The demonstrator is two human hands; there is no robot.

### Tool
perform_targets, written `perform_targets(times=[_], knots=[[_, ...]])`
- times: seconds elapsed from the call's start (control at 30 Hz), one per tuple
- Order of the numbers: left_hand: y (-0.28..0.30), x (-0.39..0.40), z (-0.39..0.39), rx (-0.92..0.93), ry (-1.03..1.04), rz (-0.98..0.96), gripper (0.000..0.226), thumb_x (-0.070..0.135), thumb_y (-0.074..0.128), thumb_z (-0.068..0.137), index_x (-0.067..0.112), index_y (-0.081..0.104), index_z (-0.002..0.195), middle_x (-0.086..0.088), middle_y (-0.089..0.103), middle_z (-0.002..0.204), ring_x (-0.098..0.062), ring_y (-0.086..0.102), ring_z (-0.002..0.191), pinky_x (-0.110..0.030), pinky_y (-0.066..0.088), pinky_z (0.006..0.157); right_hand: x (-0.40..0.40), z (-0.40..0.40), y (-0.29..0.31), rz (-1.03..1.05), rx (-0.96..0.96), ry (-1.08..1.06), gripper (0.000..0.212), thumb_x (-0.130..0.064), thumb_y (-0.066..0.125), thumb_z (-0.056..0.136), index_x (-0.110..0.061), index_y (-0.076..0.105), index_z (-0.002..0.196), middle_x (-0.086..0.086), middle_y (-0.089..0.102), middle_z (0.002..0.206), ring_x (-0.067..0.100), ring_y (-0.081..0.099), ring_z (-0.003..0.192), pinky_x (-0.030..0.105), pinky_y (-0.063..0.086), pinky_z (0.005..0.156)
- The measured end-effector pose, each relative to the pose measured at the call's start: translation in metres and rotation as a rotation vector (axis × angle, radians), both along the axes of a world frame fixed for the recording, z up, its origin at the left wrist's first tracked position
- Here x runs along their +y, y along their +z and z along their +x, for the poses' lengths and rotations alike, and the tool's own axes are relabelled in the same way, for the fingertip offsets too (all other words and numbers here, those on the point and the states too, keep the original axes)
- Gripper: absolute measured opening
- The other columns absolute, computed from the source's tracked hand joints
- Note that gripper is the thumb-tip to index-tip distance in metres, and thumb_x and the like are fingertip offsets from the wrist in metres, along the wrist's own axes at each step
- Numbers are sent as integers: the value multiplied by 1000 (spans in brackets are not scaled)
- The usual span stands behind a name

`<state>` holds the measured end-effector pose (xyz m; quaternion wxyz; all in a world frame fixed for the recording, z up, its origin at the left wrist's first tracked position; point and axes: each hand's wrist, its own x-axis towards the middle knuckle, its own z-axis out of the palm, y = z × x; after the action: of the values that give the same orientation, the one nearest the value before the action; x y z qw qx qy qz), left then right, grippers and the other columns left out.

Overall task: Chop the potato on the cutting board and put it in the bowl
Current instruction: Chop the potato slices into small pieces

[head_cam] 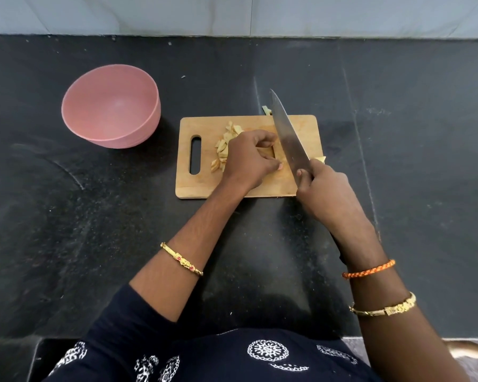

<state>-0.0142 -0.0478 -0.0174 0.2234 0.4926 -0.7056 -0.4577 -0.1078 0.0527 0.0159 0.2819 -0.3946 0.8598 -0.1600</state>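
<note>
View from a person's head, looking down at a dark bench (pixel 80 230). A wooden board (pixel 202 186) lies near the middle of the bench, its handle slot toward the left. An empty pink bowl (pixel 111 106) stands on the bench off the board's far left corner, apart from it.

A heap of cut potato pieces (pixel 222 150) lies on the left half of the board, beside the slot. One piece (pixel 321 159) sits at the board's right edge, and another (pixel 266 109) lies on the bench just past the far edge.

The left hand (pixel 249 161) rests mid-board, fingers curled with their tips together, as if pinching something small against the wood; whether it has hold of any potato cannot be told. The right hand (pixel 323 188) is closed round the handle of a large knife (pixel 286 133), forefinger pressed on the blade's side. The blade slants over the board, point past the far edge, right next to the left fingertips.

Risks, as a judgement: the blade stands so close to the curled fingers that a downward cut could nick them. Stray pieces at the edges may be missed or knocked off. Carrying pieces across the gap to the bowl may spill some.
</note>
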Motion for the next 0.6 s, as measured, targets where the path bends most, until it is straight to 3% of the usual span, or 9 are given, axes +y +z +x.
perform_targets(times=[0.23,0.33,0.6], knots=[[-1,1,1,23,-13,-6,55,7,83,63,10,65,115,-5,67,110,-10,68,74,-18,56,73,-4,-2,3,68,14,71,21,-28,37,100,-14,48,110,10,53,94,27,53,80,36,46,70],[-2,3,0,42,8,-15,54,5,82,64,9,65,115,-6,67,111,-7,68,73,-15,55,72,0,-1,6,93,7,68,24,-29,36,100,-12,47,114,13,55,99,31,56,86,42,51,77],[-4,2,1,49,-5,-6,55,2,81,65,8,63,117,-10,66,116,0,64,69,-8,52,68,28,10,3,146,-27,37,19,-30,36,99,-13,44,99,16,57,94,36,59,85,49,52,80]])
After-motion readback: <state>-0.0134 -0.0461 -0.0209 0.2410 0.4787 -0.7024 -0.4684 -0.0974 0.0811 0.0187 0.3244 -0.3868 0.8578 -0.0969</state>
